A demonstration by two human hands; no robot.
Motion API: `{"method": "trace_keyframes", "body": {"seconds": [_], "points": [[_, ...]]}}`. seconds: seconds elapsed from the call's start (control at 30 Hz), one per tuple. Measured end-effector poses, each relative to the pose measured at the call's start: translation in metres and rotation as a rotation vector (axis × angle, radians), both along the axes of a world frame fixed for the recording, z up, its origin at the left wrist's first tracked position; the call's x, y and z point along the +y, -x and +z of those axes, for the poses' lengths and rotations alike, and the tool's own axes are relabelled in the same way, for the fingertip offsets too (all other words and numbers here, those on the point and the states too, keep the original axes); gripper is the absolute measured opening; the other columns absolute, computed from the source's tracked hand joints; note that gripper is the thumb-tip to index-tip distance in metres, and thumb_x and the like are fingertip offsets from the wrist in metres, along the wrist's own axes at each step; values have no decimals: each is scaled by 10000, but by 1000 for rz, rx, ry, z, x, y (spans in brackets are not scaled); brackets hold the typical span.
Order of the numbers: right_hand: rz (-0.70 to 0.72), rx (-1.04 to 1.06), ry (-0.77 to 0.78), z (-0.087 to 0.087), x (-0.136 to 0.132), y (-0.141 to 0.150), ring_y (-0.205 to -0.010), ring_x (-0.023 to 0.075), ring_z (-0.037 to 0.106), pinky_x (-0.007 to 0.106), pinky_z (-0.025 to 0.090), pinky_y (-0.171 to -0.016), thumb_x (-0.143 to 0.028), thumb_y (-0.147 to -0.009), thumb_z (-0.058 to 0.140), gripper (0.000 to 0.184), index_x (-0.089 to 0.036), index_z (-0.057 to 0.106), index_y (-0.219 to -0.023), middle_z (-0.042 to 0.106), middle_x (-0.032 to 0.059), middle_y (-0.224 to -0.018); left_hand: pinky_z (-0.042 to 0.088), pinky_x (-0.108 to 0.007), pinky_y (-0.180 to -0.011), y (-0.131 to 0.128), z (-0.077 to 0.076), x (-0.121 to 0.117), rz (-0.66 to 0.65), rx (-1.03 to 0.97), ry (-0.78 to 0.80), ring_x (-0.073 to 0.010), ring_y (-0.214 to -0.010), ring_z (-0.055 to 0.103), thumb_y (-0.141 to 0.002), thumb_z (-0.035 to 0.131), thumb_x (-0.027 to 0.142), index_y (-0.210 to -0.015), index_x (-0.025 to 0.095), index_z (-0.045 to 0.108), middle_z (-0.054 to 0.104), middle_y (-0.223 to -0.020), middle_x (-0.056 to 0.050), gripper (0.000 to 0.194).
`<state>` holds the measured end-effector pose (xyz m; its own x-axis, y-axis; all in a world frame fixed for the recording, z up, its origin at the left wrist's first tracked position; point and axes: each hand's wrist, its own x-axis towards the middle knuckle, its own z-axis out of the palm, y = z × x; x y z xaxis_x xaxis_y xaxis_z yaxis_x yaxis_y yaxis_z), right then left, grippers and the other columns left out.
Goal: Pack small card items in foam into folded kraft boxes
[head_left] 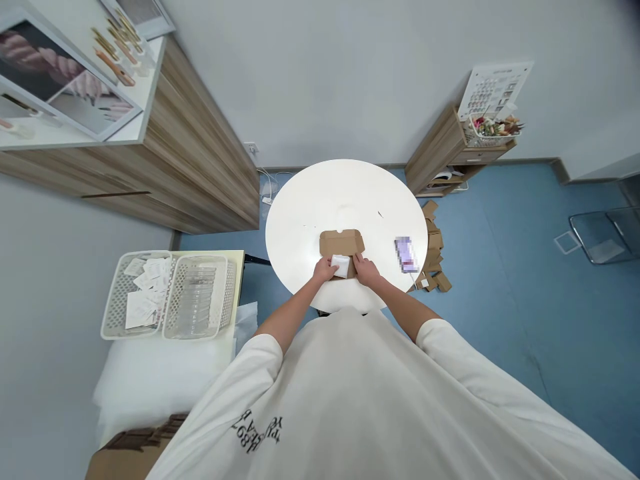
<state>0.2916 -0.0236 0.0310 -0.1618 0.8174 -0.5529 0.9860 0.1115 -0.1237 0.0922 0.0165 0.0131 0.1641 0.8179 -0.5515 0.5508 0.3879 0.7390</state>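
On a white oval table [310, 193] lies a small brown cardboard box [342, 243], its lid folded back away from me. A white wrapped packet [341, 265] is over the box's inside; whether it rests on the bottom is unclear. My left hand [325, 269] is closed on the packet's left side, with the thumb on top. At the box's right side, my right hand [366, 268] grips the cardboard wall, its fingers close to the packet. What the packet contains is hidden.
A purple blurred item [406, 255] lies on the table's right. Folded cardboard boxes [434, 247] are on the floor beyond. To the left, one white basket [117, 313] holds paper cards and another basket [170, 327] holds clear packages. A wooden cabinet [210, 153] stands at left.
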Motion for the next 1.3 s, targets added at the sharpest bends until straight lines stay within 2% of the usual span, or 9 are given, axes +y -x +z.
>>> {"method": "trace_keyframes", "body": {"seconds": [0.13, 0.43, 0.57, 0.67, 0.9, 1.0, 1.1, 1.2, 1.3], "points": [[-1, 14, -11, 0, -1, -3, -1158, 327, 541, 412, 451, -934, -186, -874, 608, 824, -166, 185, -1581, 318, 202, -1565, 498, -374, -898, -21, -5, -6, -153, 283, -6, -289, -1117, 664, -845, 720, 283, -1070, 217, 638, 723, -1124, -102, 248], [-23, 39, -35, -6, -3, -5, -1139, 320, 558, 409, 457, -929, -186, -872, 627, 809, -177, 216, -1569, 320, 196, -1570, 490, -383, -866, -33, 0, -20, -298, 451, -201, -293, -1096, 645, -915, 589, 207, -1272, 204, 518, 611, -1274, -163, 364], [-9, 34, -37, -6, -4, -6, -1137, 322, 560, 410, 461, -923, -181, -884, 605, 789, -163, 219, -1572, 328, 203, -1567, 442, -430, -965, -27, 3, -30, -556, 438, -362, -306, -1181, 583, -944, 473, 165, -1243, 211, 588, 559, -1318, -156, 323], [-5, 27, -31, -5, -4, -5, -1148, 322, 556, 407, 459, -930, -184, -882, 608, 791, -166, 226, -1574, 324, 201, -1573, 379, -458, -1039, -22, 4, -37, -757, 407, -397, -305, -1229, 543, -903, 480, 115, -1257, 237, 609, 559, -1342, -132, 395], [14, 16, -35, 0, -4, -5, -1189, 325, 525, 407, 449, -954, -199, -885, 603, 805, -157, 207, -1585, 276, 202, -1607, 333, -460, -1076, -12, 5, -48, -861, 411, -433, -301, -1327, 482, -854, 511, 68, -1358, 223, 536, 467, -1495, -140, 528], [15, 57, -55, 1, -9, -8, -1239, 328, 487, 416, 444, -974, -219, -891, 606, 801, -176, 207, -1585, 248, 190, -1619, 348, -458, -1086, -6, 6, -47, -823, 341, -424, -287, -1300, 521, -871, 490, 72, -1339, 230, 553, 475, -1504, -126, 498], [-58, 137, -136, 0, -16, -14, -1260, 310, 473, 411, 449, -988, -246, -928, 555, 688, -206, 276, -1556, 278, 165, -1599, 390, -446, -1076, 2, 6, -42, -680, 274, -417, -276, -1261, 555, -893, 472, 95, -1297, 244, 584, 560, -1407, -111, 445], [-312, 237, -238, -1, -16, -23, -1250, 280, 505, 387, 476, -983, -273, -973, 448, 545, -200, 360, -1506, 354, 160, -1535, 434, -439, -1052, 11, 6, -30, -345, 280, -398, -275, -1217, 574, -914, 468, 134, -1267, 241, 586, 617, -1266, -114, 387], [-590, 364, -245, -2, -4, -30, -1178, 247, 578, 349, 519, -934, -312, -982, 390, 522, -181, 392, -1487, 411, 167, -1483, 442, -412, -1059, 17, 5, -8, 62, 302, -305, -254, -1240, 566, -918, 489, 166, -1327, 227, 526, 589, -1308, -127, 415]]}}
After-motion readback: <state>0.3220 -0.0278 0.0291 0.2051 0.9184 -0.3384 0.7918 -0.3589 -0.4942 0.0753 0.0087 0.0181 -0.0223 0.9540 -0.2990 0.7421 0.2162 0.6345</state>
